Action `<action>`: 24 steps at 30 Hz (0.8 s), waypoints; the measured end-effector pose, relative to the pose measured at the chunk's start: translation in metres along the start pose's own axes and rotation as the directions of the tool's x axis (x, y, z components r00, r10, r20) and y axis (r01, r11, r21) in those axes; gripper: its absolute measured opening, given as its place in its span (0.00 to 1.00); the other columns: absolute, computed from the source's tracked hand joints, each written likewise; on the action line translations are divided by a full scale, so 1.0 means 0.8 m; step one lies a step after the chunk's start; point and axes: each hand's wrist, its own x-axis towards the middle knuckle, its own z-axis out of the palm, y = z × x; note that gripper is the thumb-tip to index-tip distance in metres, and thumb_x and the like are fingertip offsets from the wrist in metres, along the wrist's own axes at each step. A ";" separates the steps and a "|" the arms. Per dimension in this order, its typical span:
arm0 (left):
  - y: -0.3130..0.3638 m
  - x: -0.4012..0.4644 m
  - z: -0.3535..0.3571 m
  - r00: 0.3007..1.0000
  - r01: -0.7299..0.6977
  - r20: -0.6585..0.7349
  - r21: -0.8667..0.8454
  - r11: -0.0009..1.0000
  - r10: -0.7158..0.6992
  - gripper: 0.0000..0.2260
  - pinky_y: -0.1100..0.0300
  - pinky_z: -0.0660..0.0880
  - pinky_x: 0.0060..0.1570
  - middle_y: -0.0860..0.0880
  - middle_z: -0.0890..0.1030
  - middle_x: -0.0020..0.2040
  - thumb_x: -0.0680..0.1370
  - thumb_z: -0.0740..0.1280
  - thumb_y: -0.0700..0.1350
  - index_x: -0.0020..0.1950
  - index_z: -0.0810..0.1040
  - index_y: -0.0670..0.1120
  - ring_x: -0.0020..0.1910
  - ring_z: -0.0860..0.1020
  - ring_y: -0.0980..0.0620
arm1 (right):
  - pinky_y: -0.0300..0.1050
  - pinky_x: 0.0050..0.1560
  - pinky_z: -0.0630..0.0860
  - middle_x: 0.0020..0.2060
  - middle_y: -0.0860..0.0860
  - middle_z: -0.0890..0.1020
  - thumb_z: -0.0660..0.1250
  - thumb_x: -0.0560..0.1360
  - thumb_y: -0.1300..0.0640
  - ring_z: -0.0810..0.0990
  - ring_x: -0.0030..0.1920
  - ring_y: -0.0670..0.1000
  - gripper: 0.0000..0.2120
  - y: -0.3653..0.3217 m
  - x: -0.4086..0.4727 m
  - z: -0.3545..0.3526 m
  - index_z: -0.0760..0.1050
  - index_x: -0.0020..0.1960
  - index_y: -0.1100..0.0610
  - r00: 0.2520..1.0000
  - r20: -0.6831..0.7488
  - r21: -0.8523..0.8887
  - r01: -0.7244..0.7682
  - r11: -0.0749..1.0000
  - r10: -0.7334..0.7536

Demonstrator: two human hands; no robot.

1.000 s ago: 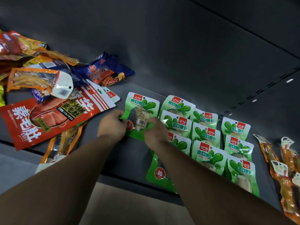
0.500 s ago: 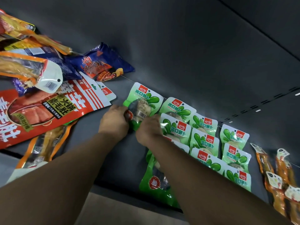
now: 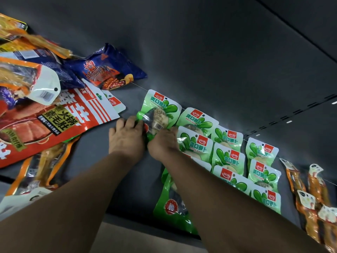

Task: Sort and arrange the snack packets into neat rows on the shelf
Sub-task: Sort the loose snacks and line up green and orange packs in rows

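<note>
On the dark shelf [image 3: 209,73], both hands [image 3: 127,138] [image 3: 163,143] have slid the pinched green packet [image 3: 160,111] rearward, squaring it beside the green rows [image 3: 228,154].

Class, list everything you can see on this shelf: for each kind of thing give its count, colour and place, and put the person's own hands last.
Held green packet: one, green and white, centre, at the head of the rows.
Other green packets: at least ten, green and white, rows right of centre.
Large red packet: one, red and white, left.
Blue packet: one, dark blue, upper left.
Orange packets: several, orange, far right; more in the left pile.
Shelf: one, dark grey.
Left hand: grips held green packet's left edge.
Right hand: grips its lower right.
</note>
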 end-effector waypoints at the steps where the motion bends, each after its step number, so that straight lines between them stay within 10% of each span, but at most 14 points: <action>1: 0.001 -0.001 -0.001 1.000 0.004 0.010 0.012 1.000 -0.004 0.23 0.51 0.58 0.66 0.49 0.55 0.76 0.81 0.56 0.51 0.76 0.57 0.52 0.70 0.56 0.45 | 0.43 0.58 0.71 0.66 0.60 0.61 0.65 0.76 0.59 0.72 0.60 0.56 0.26 -0.001 0.000 -0.002 0.61 0.70 0.67 1.000 0.006 0.016 -0.011 1.000 0.011; 24: -0.002 -0.023 -0.009 0.992 -0.033 0.122 0.044 0.999 0.027 0.28 0.48 0.57 0.70 0.47 0.50 0.78 0.79 0.59 0.57 0.77 0.53 0.57 0.75 0.51 0.43 | 0.45 0.59 0.71 0.68 0.61 0.61 0.63 0.77 0.57 0.72 0.62 0.57 0.26 0.004 -0.031 -0.015 0.60 0.71 0.63 0.997 0.034 -0.030 0.076 0.997 -0.075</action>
